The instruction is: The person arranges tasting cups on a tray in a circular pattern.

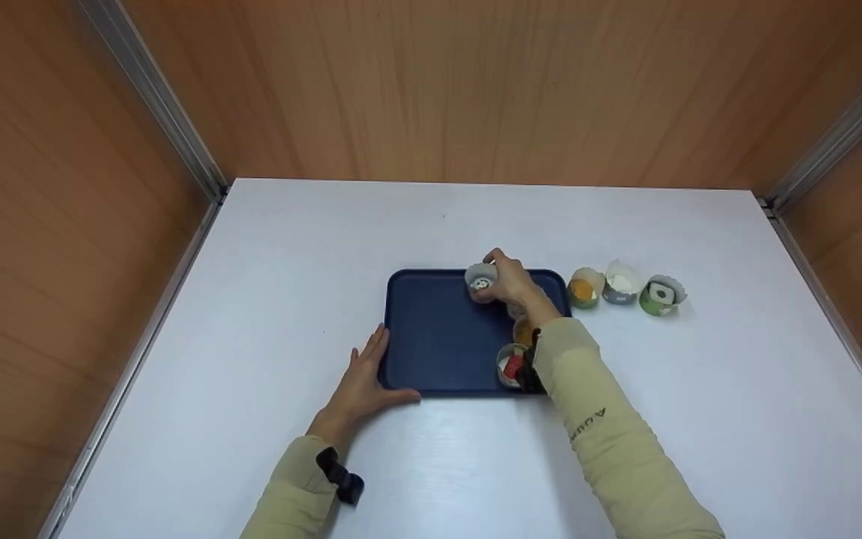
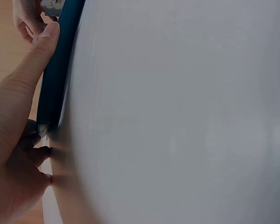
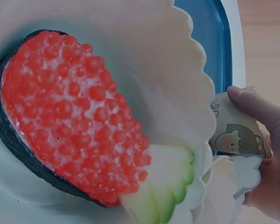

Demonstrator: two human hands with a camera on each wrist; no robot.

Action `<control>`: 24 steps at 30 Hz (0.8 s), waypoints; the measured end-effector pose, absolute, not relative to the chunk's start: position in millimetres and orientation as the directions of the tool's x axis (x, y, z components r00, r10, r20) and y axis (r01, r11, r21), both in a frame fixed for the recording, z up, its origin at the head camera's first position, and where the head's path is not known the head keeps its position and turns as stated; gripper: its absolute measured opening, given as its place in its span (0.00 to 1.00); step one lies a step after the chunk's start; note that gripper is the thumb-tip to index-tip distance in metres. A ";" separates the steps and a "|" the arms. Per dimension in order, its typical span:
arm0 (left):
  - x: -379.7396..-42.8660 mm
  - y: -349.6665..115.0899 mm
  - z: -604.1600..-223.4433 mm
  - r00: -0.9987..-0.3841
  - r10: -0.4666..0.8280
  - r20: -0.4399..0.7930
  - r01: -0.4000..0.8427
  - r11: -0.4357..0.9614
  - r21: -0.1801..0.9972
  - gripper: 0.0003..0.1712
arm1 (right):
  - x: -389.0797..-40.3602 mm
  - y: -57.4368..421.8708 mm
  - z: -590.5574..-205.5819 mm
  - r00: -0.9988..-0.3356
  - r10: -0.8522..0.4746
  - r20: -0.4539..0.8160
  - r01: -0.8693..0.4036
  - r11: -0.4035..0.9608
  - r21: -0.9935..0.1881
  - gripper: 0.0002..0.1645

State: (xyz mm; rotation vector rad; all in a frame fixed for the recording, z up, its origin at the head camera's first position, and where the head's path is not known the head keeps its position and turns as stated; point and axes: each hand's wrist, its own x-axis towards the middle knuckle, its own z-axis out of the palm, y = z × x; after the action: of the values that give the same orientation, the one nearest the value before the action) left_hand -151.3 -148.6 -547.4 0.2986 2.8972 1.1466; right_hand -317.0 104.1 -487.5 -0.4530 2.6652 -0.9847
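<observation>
Scalloped paper cup [image 1: 480, 277] pinched at the far side of the blue tray [image 1: 438, 333]

The likeliest trouble, I judge, is a knock: the right forearm in its pale sleeve [image 1: 588, 400] reaches across the tray's right side, close over the cup with orange contents [image 1: 523, 331] and the cup of roe-topped sushi [image 3: 70, 112], so a dipping wrist could tip either. A grip too tight could also buckle the held cup's thin-looking wall, and letting go over the raised rim could leave it leaning. If the left hand [image 1: 360, 383] pushes harder than it needs to, the tray could slide toward the three cups standing just beside its right edge.

The right hand [image 1: 513, 284] pinches the held cup, thumb on the near side and fingers round the far side, opened only as wide as the cup. Whether the cup's base touches the tray I cannot tell. The left hand is spread wide, its fingers along the tray's left edge and its thumb against the near rim, around the corner.
</observation>
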 end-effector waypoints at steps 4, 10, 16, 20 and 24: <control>-150.8 -148.8 -546.7 -0.981 0.181 0.065 0.176 0.709 0.683 0.69 | -316.9 105.9 -487.4 -0.918 -0.372 -0.138 -0.185 0.709 -0.681 0.37; -150.8 -149.1 -547.3 -0.982 0.180 0.060 0.172 0.710 0.682 0.69 | -318.3 108.2 -489.4 -0.922 -0.371 -0.111 -0.200 0.702 -0.684 0.37; -150.8 -148.2 -546.5 -0.981 0.186 0.059 0.175 0.701 0.691 0.68 | -316.1 108.3 -486.0 -0.926 -0.351 -0.139 -0.184 0.743 -0.644 0.39; -150.9 -148.6 -546.6 -0.981 0.187 0.054 0.172 0.702 0.691 0.69 | -314.8 108.5 -483.7 -0.923 -0.359 -0.137 -0.197 0.748 -0.633 0.41; -151.2 -149.2 -547.0 -0.980 0.187 0.062 0.178 0.703 0.688 0.69 | -313.9 108.2 -480.5 -0.922 -0.367 -0.125 -0.204 0.734 -0.648 0.43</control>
State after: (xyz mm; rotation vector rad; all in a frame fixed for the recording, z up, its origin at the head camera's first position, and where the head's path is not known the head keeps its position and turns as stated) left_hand -151.2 -149.2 -547.0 0.3088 2.8880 1.1653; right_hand -313.9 108.2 -480.5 -0.4507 2.6921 -0.9639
